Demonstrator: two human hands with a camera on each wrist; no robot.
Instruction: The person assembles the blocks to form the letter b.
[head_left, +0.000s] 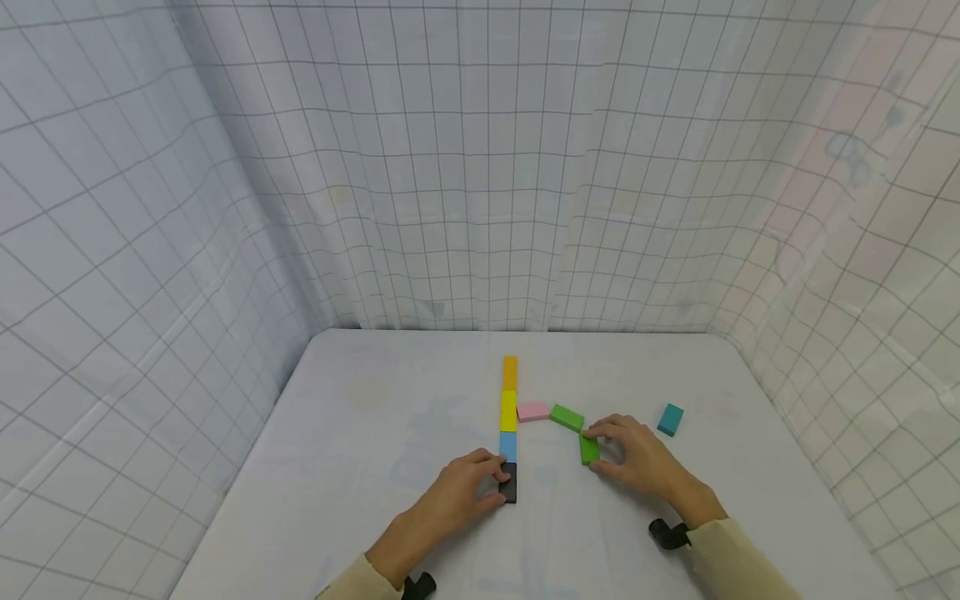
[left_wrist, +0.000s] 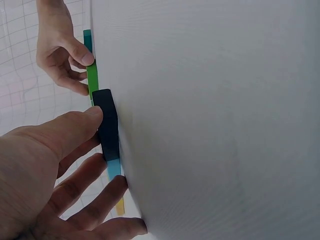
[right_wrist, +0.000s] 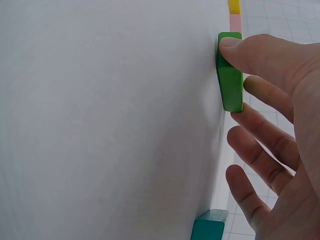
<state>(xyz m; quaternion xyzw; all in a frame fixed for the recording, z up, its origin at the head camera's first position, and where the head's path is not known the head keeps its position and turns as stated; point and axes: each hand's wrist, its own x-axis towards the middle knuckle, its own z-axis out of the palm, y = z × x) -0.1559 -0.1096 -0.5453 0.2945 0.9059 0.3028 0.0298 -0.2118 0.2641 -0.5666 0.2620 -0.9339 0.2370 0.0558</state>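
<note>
Spanning lengthwise, left fingers [left_wrist: 77, 184] hold black block [left_wrist: 109, 131] (right fingers [right_wrist: 263, 129], green block [right_wrist: 231, 86]).

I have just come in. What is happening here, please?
A person handles blocks on a white table. The left hand holds the black block, nearest in a straight row with the light blue block, yellow block and orange block. The right hand pinches the nearer green block, ending a bent branch with the pink block and farther green block. The teal block lies apart on the right.
</note>
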